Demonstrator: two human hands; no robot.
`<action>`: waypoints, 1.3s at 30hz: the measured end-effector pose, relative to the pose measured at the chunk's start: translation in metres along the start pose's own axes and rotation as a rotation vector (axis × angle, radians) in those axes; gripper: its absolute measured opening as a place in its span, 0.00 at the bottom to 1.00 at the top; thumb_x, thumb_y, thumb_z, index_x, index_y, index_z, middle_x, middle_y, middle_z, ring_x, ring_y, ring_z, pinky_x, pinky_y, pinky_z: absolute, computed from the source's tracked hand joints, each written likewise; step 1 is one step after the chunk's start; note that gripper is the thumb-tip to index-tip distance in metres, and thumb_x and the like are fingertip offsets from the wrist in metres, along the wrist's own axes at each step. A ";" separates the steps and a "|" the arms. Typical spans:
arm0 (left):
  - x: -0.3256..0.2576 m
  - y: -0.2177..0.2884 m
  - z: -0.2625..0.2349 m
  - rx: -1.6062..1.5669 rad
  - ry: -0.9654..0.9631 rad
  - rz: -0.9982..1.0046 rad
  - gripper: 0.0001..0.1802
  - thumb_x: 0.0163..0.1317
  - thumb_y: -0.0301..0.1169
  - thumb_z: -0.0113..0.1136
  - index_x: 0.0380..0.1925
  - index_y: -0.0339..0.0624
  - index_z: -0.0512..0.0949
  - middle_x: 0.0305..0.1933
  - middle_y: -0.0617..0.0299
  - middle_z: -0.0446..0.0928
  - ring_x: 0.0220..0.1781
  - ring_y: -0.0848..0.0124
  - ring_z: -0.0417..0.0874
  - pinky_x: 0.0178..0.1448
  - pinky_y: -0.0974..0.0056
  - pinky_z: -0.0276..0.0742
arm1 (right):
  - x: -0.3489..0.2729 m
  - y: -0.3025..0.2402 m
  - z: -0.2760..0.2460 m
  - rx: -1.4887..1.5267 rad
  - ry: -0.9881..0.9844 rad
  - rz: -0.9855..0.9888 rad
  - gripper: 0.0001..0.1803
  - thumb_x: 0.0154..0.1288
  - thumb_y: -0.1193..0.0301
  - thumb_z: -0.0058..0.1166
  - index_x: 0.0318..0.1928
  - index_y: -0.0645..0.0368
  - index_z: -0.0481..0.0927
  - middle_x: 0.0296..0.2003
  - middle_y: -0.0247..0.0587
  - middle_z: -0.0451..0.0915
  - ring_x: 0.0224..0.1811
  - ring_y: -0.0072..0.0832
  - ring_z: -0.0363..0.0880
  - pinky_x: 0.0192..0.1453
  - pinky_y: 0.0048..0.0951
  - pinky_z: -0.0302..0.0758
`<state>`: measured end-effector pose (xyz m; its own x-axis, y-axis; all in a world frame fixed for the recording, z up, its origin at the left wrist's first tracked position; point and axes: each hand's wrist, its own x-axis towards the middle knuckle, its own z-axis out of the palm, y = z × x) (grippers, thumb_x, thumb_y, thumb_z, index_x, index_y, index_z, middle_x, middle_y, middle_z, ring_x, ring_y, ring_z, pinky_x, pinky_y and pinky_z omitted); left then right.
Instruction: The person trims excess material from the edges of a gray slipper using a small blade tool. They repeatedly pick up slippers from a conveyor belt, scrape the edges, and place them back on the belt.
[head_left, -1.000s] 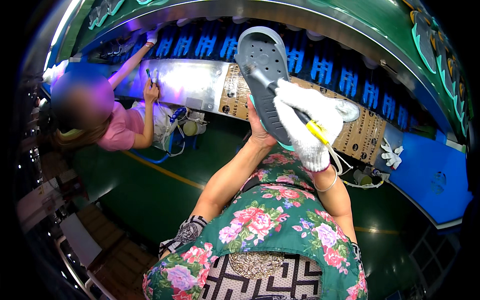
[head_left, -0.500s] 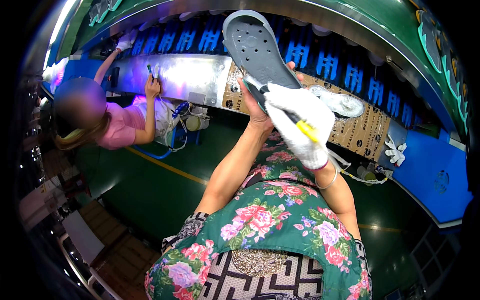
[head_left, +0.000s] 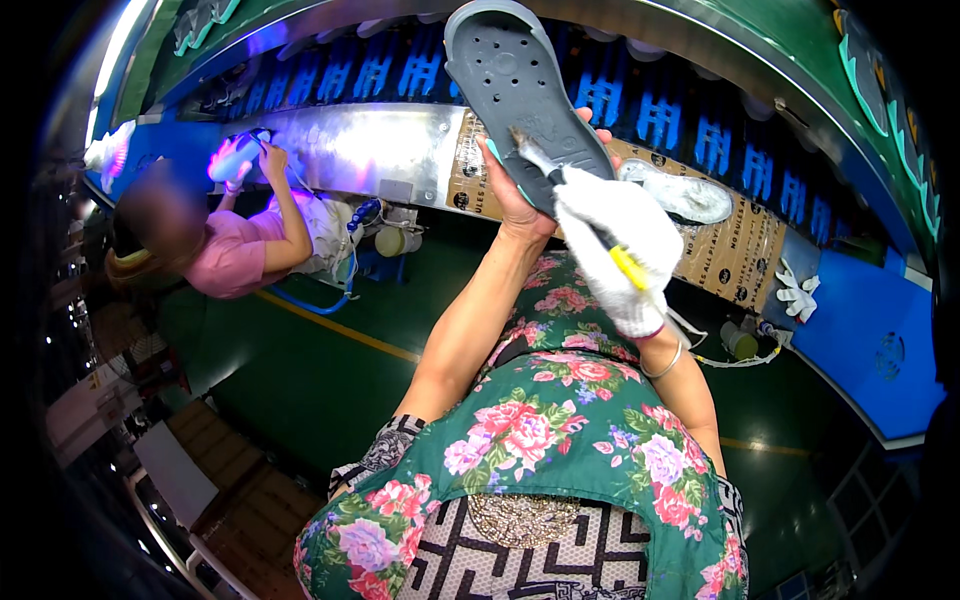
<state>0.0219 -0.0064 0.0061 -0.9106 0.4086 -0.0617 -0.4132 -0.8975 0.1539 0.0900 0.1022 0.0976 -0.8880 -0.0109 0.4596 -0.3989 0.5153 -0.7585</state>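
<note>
L hand (head_left: 516, 207) is clamping grey sole (head_left: 530, 95) at bench (head_left: 400, 150) front edge; gloved R hand (head_left: 615, 240) is gripping brush (head_left: 540, 157), bristles touching mid-sole. Est. part-done: wet-looking marks are showing, remaining coverage unclear.

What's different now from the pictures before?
The grey shoe has moved forward. The brush has moved inward from the shoe's left edge. The co-worker, who was reaching out, now holds a brightly lit, shoe-shaped thing. The left hand still holds the shoe, the gloved right hand the brush.
</note>
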 end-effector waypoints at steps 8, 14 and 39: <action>0.007 0.008 -0.004 0.020 -0.125 0.033 0.62 0.49 0.84 0.46 0.67 0.41 0.68 0.63 0.54 0.75 0.62 0.51 0.78 0.62 0.32 0.76 | -0.016 0.002 0.004 0.413 0.045 0.401 0.10 0.58 0.79 0.67 0.42 0.63 0.88 0.42 0.44 0.88 0.43 0.33 0.87 0.51 0.30 0.80; 0.013 0.011 -0.006 0.042 -0.153 0.095 0.63 0.48 0.84 0.46 0.67 0.41 0.69 0.62 0.56 0.76 0.62 0.53 0.78 0.62 0.32 0.75 | -0.018 0.002 -0.001 0.325 0.023 0.297 0.11 0.59 0.79 0.67 0.43 0.62 0.88 0.41 0.43 0.89 0.41 0.31 0.87 0.47 0.28 0.81; 0.019 0.038 -0.022 -0.040 -0.338 -0.183 0.57 0.51 0.81 0.51 0.71 0.51 0.67 0.69 0.44 0.67 0.61 0.43 0.74 0.58 0.31 0.76 | -0.027 0.011 -0.014 0.170 -0.160 0.060 0.10 0.57 0.77 0.67 0.41 0.58 0.89 0.41 0.42 0.88 0.38 0.32 0.86 0.44 0.29 0.81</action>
<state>-0.0115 -0.0367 -0.0104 -0.7706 0.5886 0.2445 -0.5750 -0.8075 0.1315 0.1131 0.1200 0.0835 -0.9309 -0.1275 0.3422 -0.3648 0.3678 -0.8554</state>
